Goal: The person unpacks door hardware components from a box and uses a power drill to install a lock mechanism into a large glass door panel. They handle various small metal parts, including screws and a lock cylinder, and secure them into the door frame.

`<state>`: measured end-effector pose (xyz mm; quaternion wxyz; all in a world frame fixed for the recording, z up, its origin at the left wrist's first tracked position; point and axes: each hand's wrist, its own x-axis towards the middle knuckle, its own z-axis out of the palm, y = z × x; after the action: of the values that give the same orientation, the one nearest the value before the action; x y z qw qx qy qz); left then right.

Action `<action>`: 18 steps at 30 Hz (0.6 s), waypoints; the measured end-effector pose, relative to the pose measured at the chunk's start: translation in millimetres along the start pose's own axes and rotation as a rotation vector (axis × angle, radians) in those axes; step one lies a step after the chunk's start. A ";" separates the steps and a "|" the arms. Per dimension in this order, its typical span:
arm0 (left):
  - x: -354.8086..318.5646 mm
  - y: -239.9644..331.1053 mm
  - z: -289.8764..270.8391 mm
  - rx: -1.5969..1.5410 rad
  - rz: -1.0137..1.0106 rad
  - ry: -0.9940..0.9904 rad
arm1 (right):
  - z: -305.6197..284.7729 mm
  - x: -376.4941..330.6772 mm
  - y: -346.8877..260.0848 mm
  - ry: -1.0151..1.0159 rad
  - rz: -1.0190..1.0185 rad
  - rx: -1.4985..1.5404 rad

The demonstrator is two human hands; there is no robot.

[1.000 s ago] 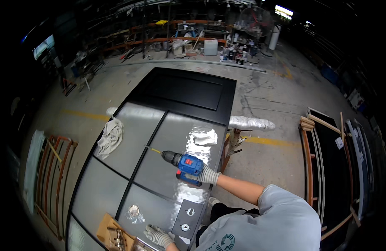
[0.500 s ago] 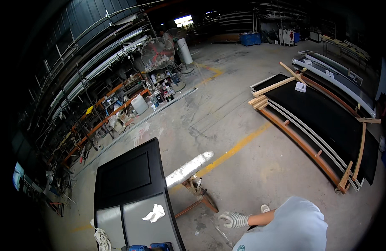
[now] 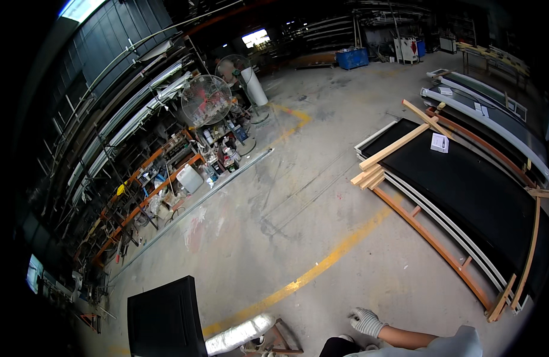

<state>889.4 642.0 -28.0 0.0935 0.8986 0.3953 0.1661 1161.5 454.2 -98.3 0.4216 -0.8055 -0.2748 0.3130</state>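
My right hand (image 3: 367, 322), in a white knitted glove with a grey-striped cuff, hangs over the floor near the lower edge. Its fingers are loosely bent, and nothing shows in them. My left hand is out of view. Left of my right hand, a rusty metal stand (image 3: 287, 339) carries a padded bar wrapped in silver film (image 3: 242, 334). A black panel door (image 3: 162, 318) lies over that bar, its near part cut off by the picture's lower edge.
On the right, black door panels (image 3: 459, 172) lie on an orange frame (image 3: 429, 238) with wooden strips (image 3: 399, 143) across them. Shelving with long profiles (image 3: 131, 113), a fan (image 3: 206, 100) and a white jug (image 3: 190, 177) line the left. A blue bin (image 3: 352, 58) stands far back.
My view has swung up and away from the black door, which now sits lower. The white cloth and blue tools on it have left view. My right hand appears farther right.
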 end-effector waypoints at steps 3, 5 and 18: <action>74.3 8.3 61.8 -0.032 -0.014 -0.151 | -20.0 93.5 -1.2 0.037 -0.114 0.106; 131.4 1.6 112.0 -0.045 0.035 -0.182 | -38.2 169.5 15.0 0.065 -0.133 0.091; 709.6 214.5 226.5 -0.093 0.138 -0.304 | -283.0 467.2 149.8 0.296 0.779 -0.015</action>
<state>1568.2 1016.1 -14.6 0.1820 0.9331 0.3057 0.0525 1701.7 566.8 -226.1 0.3008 -0.8886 0.1120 0.3278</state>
